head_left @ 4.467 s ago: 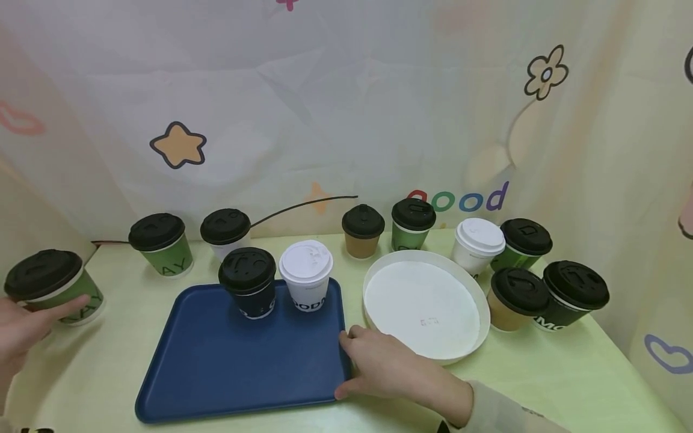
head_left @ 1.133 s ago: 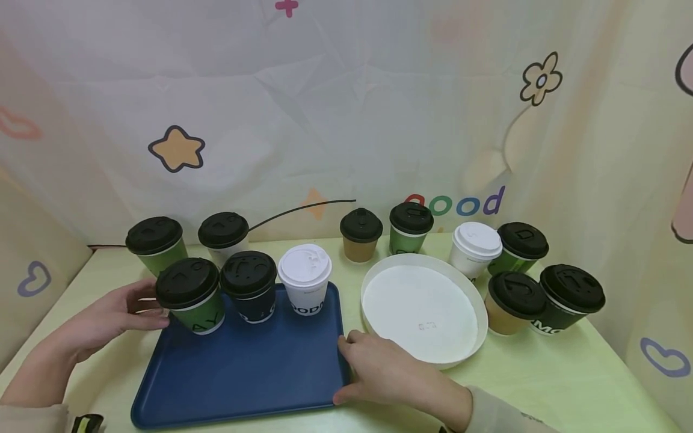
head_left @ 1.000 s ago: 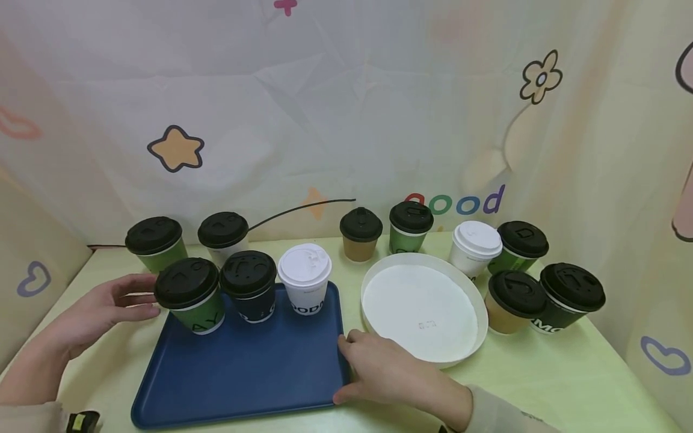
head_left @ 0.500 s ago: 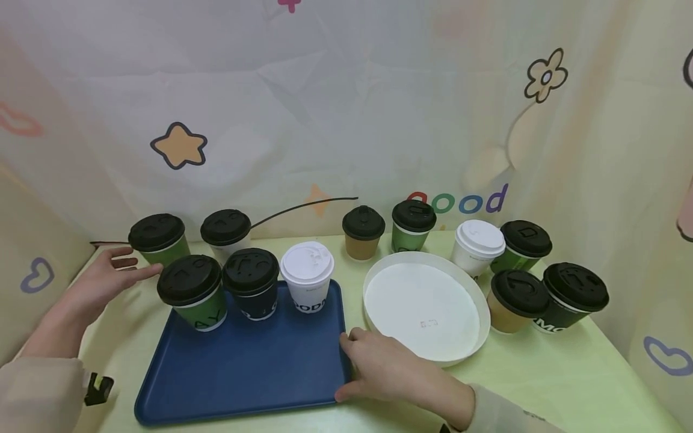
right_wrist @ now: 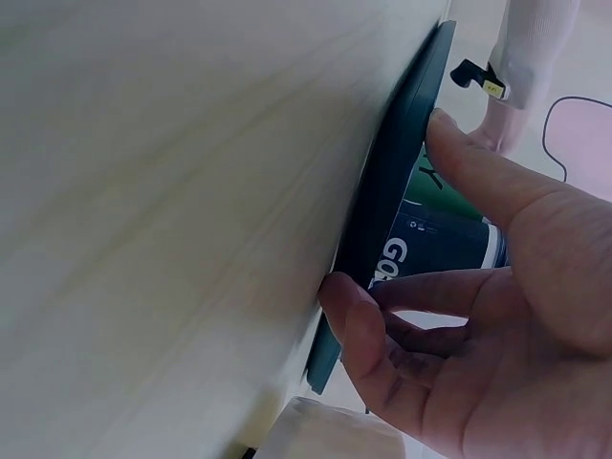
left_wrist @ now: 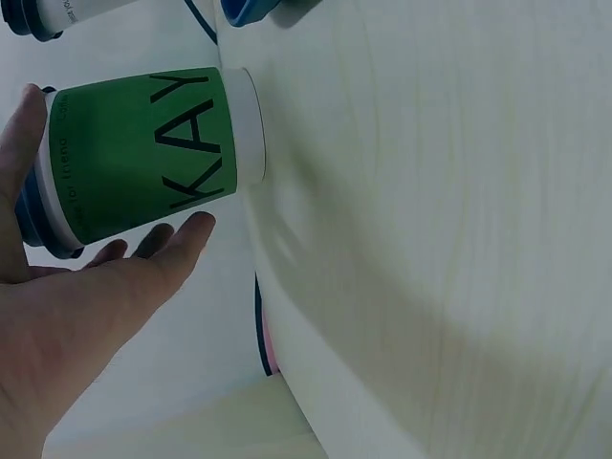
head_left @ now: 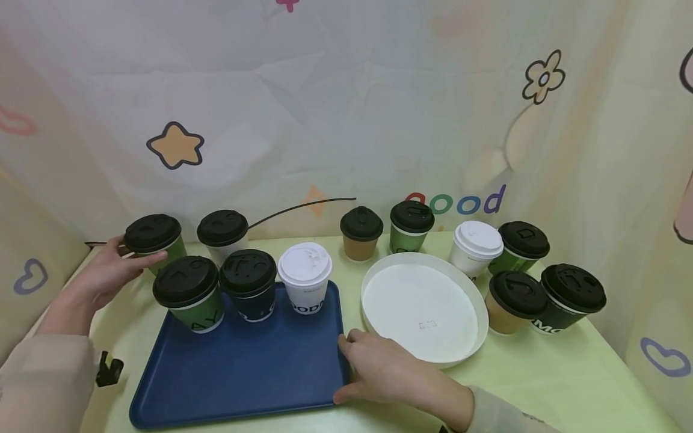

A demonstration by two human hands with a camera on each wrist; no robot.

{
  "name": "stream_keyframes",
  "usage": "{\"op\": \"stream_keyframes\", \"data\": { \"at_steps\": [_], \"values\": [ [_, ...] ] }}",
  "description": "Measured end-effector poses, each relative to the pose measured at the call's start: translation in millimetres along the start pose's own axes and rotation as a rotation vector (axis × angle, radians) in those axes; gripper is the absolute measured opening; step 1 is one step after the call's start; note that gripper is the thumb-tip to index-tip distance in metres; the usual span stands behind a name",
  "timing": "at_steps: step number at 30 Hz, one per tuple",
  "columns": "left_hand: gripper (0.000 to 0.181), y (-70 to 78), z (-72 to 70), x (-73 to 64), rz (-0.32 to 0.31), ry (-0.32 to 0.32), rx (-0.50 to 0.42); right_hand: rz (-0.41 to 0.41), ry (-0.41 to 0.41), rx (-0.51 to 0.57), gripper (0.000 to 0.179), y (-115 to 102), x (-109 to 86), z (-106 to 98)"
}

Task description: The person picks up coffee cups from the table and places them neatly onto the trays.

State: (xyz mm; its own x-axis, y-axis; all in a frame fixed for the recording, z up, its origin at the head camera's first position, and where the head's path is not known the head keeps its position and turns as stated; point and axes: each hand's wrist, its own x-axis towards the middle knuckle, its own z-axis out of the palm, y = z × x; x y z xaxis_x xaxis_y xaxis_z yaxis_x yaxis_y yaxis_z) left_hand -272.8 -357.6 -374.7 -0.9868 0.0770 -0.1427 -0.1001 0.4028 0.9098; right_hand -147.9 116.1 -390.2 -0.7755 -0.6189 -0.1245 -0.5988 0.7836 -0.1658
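At the back left, my left hand (head_left: 110, 270) reaches around a green paper coffee cup (head_left: 172, 249) with a black lid. In the left wrist view that cup (left_wrist: 143, 153) stands upright between spread thumb and fingers, with a gap below it to the fingers. My right hand (head_left: 381, 367) holds the right edge of the blue tray (head_left: 243, 367) near its front corner; in the right wrist view thumb and curled index finger are at the rim. Along the tray's back edge stand a green cup (head_left: 197, 310), a black cup (head_left: 254, 304) and a white cup (head_left: 307, 291).
Behind the tray is a white cup with black lid (head_left: 223, 231). A round white tray (head_left: 425, 313) lies to the right. Around it stand a brown cup (head_left: 360, 243), a green cup (head_left: 408, 231), a white-lidded cup (head_left: 475, 243) and several others. A curtain hangs behind.
My left hand brought a green cup from the far left onto the tray, let go, then moved back to the green cup behind. My right hand stays at the tray's edge.
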Motion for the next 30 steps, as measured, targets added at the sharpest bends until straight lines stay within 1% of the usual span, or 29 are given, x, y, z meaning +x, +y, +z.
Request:
{"op": "stream_keyframes", "data": {
  "at_steps": [8, 16, 21, 23, 25, 28, 30],
  "values": [
    [0.103, 3.0, 5.4, 3.4, 0.01, 0.065, -0.014, -0.005, -0.008, 0.007, 0.089, -1, 0.0, 0],
    [0.1, 0.7, 6.6, 2.8, 0.006, 0.097, 0.03, -0.003, -0.007, 0.009, 0.089, 1, 0.1, -1],
    [0.094, -5.2, 5.0, -1.2, 0.043, 0.11, 0.057, -0.004, 0.0, 0.0, 0.089, 0, 0.2, 0],
    [0.086, -8.6, 3.1, -4.1, 0.062, 0.113, 0.064, -0.007, 0.001, -0.001, 0.088, 0, 0.4, 1],
    [0.073, -11.8, 0.7, -7.7, 0.075, 0.118, 0.052, -0.009, 0.001, 0.001, 0.088, 0, 0.6, 1],
    [0.063, -15.2, -3.2, -15.8, 0.098, 0.13, 0.032, -0.011, -0.005, 0.004, 0.089, 1, 1.2, 0],
    [0.067, -17.7, -5.3, -21.9, 0.109, 0.145, 0.022, -0.012, -0.011, 0.007, 0.089, 1, 1.6, 0]
  ]
}}
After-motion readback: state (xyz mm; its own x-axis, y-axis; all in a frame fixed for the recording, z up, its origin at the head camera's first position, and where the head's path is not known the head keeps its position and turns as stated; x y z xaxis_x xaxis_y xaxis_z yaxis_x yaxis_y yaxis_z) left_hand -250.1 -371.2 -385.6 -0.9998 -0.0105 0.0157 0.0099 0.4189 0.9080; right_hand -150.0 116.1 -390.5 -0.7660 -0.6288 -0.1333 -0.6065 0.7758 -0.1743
